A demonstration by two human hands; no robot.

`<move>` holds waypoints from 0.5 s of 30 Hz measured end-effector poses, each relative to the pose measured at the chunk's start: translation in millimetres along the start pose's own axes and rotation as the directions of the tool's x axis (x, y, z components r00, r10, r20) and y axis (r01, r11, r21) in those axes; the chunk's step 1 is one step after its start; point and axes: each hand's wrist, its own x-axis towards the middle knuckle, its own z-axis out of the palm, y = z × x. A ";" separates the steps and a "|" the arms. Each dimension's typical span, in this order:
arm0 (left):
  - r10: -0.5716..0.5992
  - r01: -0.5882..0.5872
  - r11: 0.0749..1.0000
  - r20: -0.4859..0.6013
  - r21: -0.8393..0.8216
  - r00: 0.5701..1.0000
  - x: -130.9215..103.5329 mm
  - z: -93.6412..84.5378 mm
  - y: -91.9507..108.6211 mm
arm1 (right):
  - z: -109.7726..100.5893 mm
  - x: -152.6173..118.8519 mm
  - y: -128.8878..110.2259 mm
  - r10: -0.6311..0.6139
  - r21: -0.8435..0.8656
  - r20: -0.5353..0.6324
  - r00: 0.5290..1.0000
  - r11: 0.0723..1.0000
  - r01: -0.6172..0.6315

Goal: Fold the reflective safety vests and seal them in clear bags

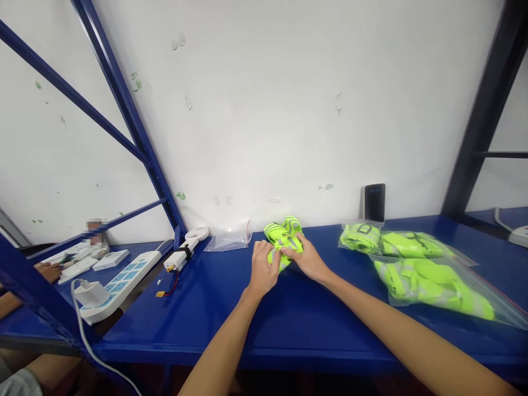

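Note:
A bundle of neon-yellow reflective straps [284, 240] with grey stripes is held just above the blue table, near the wall. My left hand [264, 267] grips its left side, thumb and fingers closed on the fabric. From the right, my right hand [306, 257] pinches the bundle, its thumb lying across the front. The fingertips behind the bundle are partly hidden. Left of my hands lies a clear zip bag [229, 236] that looks flat.
On the right lie three clear bags of the same yellow material: one bag [359, 237], another [410, 245] and a larger one [437, 289]. A phone-like black device [374, 202] leans on the wall. Left are a fan [197, 235], battery pack [181, 257], power strip [124, 286] and another person's hand [49, 271].

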 end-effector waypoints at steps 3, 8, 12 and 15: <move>0.037 -0.037 0.999 0.000 0.026 0.999 -0.1 0.7 -0.4 | -4.0 -0.2 -3.2 -0.048 0.047 0.020 0.999 0.998 0.047; 0.052 -0.054 0.998 0.050 0.030 0.997 -1.0 -1.2 -5.2 | -5.8 -3.0 -6.7 -0.109 0.076 0.188 0.976 0.992 0.096; 0.003 -0.005 1.000 0.069 0.029 0.998 -1.9 -0.8 -12.2 | 1.6 -4.2 -4.2 -0.062 0.085 0.127 0.990 0.995 0.052; -0.039 0.041 0.999 0.102 -0.016 0.994 -3.7 2.0 -16.9 | 3.7 -3.3 -3.2 -0.088 0.042 0.082 0.993 0.995 0.085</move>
